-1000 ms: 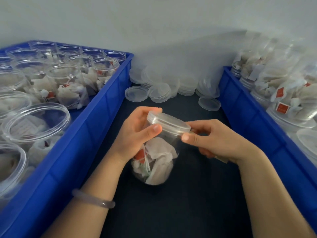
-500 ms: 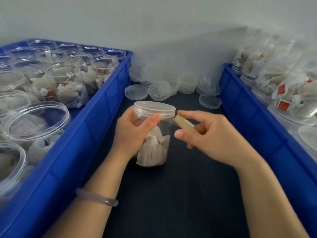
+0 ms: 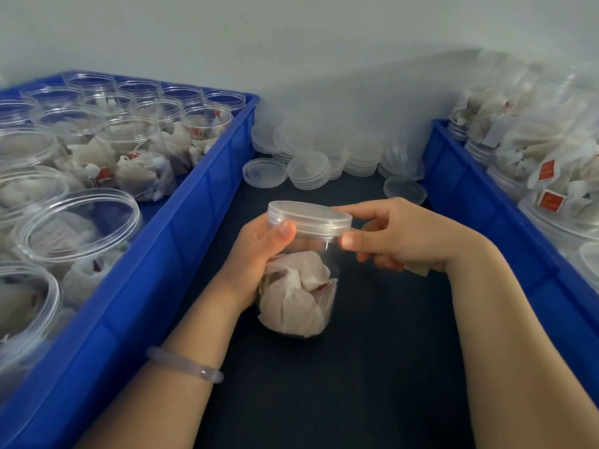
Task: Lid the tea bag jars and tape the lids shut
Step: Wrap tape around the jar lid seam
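Jar (image 3: pixel 296 306) and lid (image 3: pixel 308 217) sit at the centre of the frame. The jar stands on the dark table top (image 3: pixel 372 367) and the lid is seated on its mouth. I cannot tell whether the lid is fully home.

The left hand (image 3: pixel 256 254) wraps round the jar's upper wall from the left of the frame, with the thumb curled across the front just under the lid's rim. The right hand (image 3: pixel 405 234) pinches the lid's right edge, forefinger on the far side and thumb on the near side. Its other fingers are curled under the palm, where a pale strip (image 3: pixel 418 270), probably a piece of tape, pokes out below.

The jar looks like thin clear plastic holding only a few tea bags (image 3: pixel 291 299). It should be very light and easy to tip or spin on the table. The smooth wall is likely slick and would give under a hard squeeze. The best hold is high up by the stiffer neck, about where the left hand has it. The lid is rigid and shallow, best taken by its rim rather than its flat top. Tape of that kind is limp and sticky, so it should be held by one end.

At the left of the frame a blue crate (image 3: pixel 181 202) holds open jars of tea bags. A second crate (image 3: pixel 486 205) at the right holds more jars. Loose lids (image 3: pixel 308 170) are stacked at upper centre.
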Demonstrator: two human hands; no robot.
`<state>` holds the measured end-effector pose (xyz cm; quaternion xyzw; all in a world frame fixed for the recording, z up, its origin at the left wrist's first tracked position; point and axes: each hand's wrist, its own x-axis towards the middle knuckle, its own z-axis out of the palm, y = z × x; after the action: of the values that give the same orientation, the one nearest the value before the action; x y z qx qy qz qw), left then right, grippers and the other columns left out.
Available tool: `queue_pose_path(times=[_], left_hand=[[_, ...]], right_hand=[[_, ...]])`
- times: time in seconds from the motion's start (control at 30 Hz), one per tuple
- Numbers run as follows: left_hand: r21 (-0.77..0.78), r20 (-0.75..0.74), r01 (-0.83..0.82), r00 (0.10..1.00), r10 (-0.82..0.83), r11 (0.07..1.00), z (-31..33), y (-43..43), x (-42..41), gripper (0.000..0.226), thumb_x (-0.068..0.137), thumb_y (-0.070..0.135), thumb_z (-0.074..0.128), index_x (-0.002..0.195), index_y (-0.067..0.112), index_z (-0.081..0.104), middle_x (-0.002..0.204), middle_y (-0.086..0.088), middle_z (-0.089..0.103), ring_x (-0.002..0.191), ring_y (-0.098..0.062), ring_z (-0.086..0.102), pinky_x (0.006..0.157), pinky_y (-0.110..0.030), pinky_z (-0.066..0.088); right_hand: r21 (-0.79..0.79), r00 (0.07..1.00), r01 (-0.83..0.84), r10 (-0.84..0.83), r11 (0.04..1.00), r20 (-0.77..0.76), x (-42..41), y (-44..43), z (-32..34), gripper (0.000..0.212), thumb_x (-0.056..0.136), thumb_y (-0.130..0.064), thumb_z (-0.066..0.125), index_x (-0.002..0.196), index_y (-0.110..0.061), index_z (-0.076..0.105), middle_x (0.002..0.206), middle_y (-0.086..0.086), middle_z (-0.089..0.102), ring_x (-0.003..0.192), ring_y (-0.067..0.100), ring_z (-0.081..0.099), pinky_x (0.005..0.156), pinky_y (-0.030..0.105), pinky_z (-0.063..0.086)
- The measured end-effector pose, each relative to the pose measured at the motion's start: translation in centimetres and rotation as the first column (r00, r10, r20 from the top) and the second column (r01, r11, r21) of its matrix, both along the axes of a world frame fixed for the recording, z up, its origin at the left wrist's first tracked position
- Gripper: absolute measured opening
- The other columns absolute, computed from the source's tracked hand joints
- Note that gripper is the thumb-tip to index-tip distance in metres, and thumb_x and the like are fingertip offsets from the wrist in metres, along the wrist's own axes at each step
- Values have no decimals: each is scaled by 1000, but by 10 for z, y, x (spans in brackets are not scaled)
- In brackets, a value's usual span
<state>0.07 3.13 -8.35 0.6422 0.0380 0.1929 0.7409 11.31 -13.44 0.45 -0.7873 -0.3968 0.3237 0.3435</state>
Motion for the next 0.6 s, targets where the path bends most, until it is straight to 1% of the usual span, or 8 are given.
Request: queue_pose_path(times=[0.1,0.2,0.27,0.3,0.37,0.43,0.53,0.6], left_hand=[[-80,-15,130,991,-132,988,0,-1,-2,87,46,75,75,112,20,68,113,-7,69,106,-23,66,83,-33,55],[20,-37,-115,993,116,993,5,-5,1,95,46,78,71,122,23,57,120,-1,65,111,-16,62,96,-41,50],[100,19,-302,953,302,948,10,-5,2,68,59,69,69,115,32,60,110,10,68,105,-6,64,93,-36,52],[157,34,-309,951,308,938,13,-6,1,53,65,63,69,110,38,61,106,18,68,103,1,63,90,-27,53],[276,18,-263,963,269,924,14,-10,0,55,65,62,66,114,42,54,106,32,63,102,14,57,80,-7,47],[300,2,-310,946,325,902,9,-14,3,82,53,67,74,123,35,46,109,26,62,101,15,56,73,-1,44],[249,5,-394,914,406,885,6,-14,3,79,43,71,71,110,33,56,101,16,65,90,13,60,65,-2,44],[203,13,-385,921,390,900,8,-10,2,71,45,71,67,104,33,60,97,15,70,89,8,64,66,-4,47]], right_hand=[[83,994,-69,76,994,-78,-2,1,-3,47,56,-61,69,102,-56,66,67,-4,56,49,8,40,46,17,38],[95,999,10,-6,995,-48,-1,2,-5,39,50,-65,67,88,-56,69,66,-1,55,48,6,41,46,16,38],[116,998,63,-64,991,3,-2,2,-5,35,46,-68,64,78,-56,68,63,0,54,47,7,40,45,19,37],[124,996,70,-76,990,41,-4,4,-5,35,45,-71,63,77,-57,68,62,-1,53,48,9,40,46,20,36],[120,988,39,-57,992,146,-7,7,-4,48,46,-80,57,86,-57,68,54,-11,53,45,3,41,48,18,34],[62,963,-35,17,997,271,-8,10,-1,60,54,-80,56,105,-51,66,57,-21,58,49,-3,52,51,17,40],[-17,955,-161,160,987,250,-8,7,3,53,71,-43,77,117,-54,53,85,-12,65,74,3,64,65,27,55],[-6,972,-158,157,987,173,-7,0,6,62,72,-35,79,120,-59,46,86,-5,63,65,4,63,57,19,51]])
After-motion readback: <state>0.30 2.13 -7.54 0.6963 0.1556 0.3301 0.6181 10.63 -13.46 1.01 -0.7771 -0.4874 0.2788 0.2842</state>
